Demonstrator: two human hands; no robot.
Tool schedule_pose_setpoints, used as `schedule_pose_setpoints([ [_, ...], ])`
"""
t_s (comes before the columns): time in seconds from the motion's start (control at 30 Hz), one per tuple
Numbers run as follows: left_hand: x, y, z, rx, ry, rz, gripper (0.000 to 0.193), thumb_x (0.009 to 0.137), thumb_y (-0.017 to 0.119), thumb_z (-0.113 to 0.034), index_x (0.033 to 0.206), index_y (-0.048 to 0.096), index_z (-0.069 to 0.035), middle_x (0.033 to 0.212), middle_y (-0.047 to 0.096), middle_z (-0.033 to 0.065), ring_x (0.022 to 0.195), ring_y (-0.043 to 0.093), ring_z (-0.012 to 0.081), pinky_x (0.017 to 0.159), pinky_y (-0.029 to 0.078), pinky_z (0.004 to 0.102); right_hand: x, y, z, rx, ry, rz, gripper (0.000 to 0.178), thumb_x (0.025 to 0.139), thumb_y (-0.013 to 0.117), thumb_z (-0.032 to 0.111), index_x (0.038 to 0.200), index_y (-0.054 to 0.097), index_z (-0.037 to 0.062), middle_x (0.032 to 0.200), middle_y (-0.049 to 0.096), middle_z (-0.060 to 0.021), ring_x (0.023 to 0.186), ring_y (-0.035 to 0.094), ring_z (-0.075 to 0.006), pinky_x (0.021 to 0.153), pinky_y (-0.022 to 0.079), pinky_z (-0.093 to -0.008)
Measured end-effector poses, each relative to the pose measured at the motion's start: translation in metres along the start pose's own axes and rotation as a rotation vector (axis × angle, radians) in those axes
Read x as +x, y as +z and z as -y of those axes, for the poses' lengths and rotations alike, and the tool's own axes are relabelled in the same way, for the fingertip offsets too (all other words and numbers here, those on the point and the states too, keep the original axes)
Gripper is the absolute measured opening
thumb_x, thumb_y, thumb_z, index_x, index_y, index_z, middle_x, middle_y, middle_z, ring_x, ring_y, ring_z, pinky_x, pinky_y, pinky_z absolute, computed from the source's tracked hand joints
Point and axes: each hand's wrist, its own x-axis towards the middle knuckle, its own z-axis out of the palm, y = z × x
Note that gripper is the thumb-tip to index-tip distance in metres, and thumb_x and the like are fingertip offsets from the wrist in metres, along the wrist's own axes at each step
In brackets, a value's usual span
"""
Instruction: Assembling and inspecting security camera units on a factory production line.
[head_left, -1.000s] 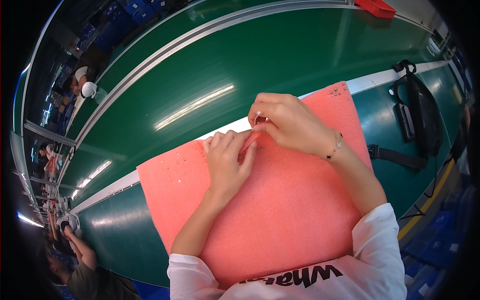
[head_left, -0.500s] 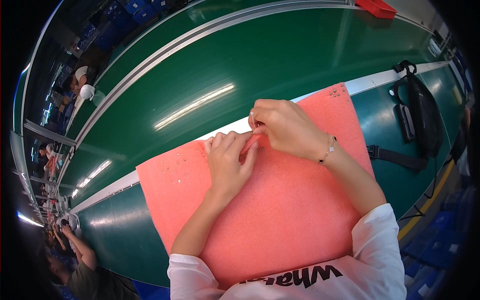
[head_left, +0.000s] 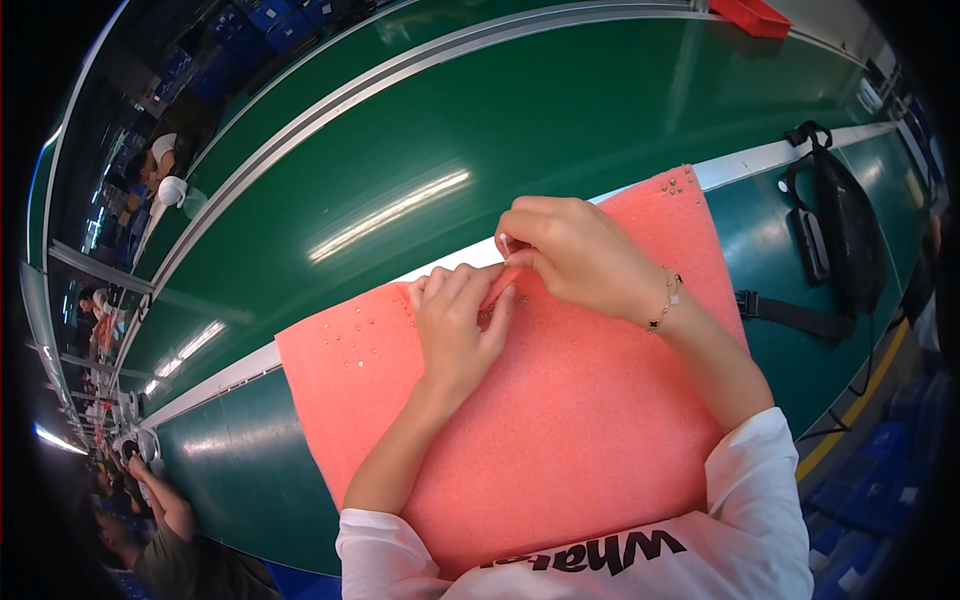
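A pink foam sheet lies before me, its far edge bunched up between my hands. My left hand is closed on this raised edge, fingers on its far side and thumb on the near side. My right hand pinches a thin white stick with a small rounded end, held upright just over the fold; its lower end is hidden by the fingertips. Small shiny metal pieces are scattered on the sheet's left, more metal pieces sit at its far right corner, and a few lie beside my left thumb.
Beyond the sheet runs a green conveyor belt with a pale metal rail. A black bag and a dark phone-like object lie at the right. A red tray stands far right. A co-worker sits at the left.
My right hand has shifted very slightly, and its wrist has moved a little to the right. The white stick shows a bit more clearly. My left hand keeps its hold on the foam edge.
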Motion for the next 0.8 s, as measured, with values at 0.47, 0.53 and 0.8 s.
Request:
schedule_pose_setpoints([
  [0.47, -0.001, 0.0, 0.001, -0.01, -0.025, 0.023, 0.017, 0.077, 0.065, -0.015, 0.092, 0.065, -0.005, 0.075, 0.056, 0.0029, 0.071, 0.048, 0.0201, 0.074, 0.031, 0.0344, -0.002, 0.016, -0.003, -0.089, -0.054, -0.068, 0.012, 0.069, 0.061, -0.005, 0.075, 0.051, 0.0017, 0.074, 0.052, -0.0103, 0.064, 0.055, -0.0292, 0.053, 0.042, -0.037],
  [0.53, -0.002, 0.001, 0.001, -0.011, -0.025, 0.022, 0.017, 0.077, 0.065, -0.015, 0.092, 0.065, -0.005, 0.075, 0.057, 0.0029, 0.072, 0.048, 0.0201, 0.074, 0.031, 0.0344, -0.003, 0.016, -0.003, -0.109, -0.036, -0.039, 0.011, 0.07, 0.061, -0.004, 0.074, 0.053, 0.0013, 0.074, 0.053, -0.0101, 0.065, 0.056, -0.0288, 0.054, 0.043, -0.0367],
  [0.8, -0.001, -0.003, -0.001, 0.004, -0.041, 0.023, 0.017, 0.078, 0.064, -0.016, 0.092, 0.065, -0.005, 0.077, 0.057, 0.0035, 0.073, 0.048, 0.0199, 0.074, 0.031, 0.0343, 0.0, 0.001, -0.001, 0.057, -0.014, 0.017, 0.008, 0.073, 0.064, 0.0, 0.079, 0.059, 0.0009, 0.079, 0.058, -0.0111, 0.071, 0.059, -0.0278, 0.06, 0.046, -0.0357],
])
